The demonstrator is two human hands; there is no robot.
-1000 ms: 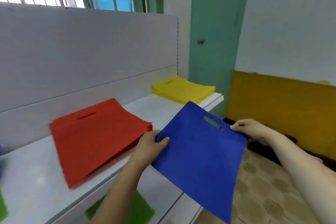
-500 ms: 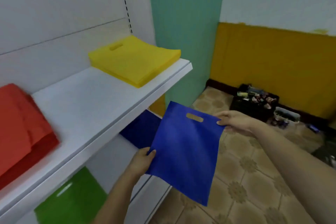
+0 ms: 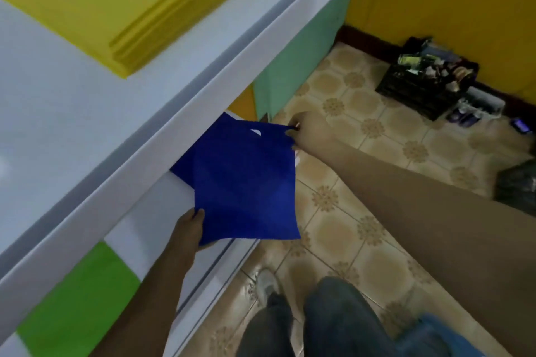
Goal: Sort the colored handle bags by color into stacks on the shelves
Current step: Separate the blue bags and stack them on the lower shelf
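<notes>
- Head view: since half a second ago we've dropped the blue bag [image 3: 246, 182] from in front of the upper shelf [image 3: 203, 90] down to the lower shelf [image 3: 162, 211]; it now lies partly over the blue stack [image 3: 182, 165] between our hands.
- Means, by our read: placement nearly done, release is next.
- Left hand [image 3: 190, 229]: thumb on top, fingers curled under the bag's near corner, pinching it.
- Right hand [image 3: 307, 130]: pinches the far top corner beside the handle slot; finger detail is blurred.
- Yellow stack [image 3: 101, 3] sits above both hands on the upper shelf; green stack [image 3: 75, 301] sits near our left forearm.
</notes>
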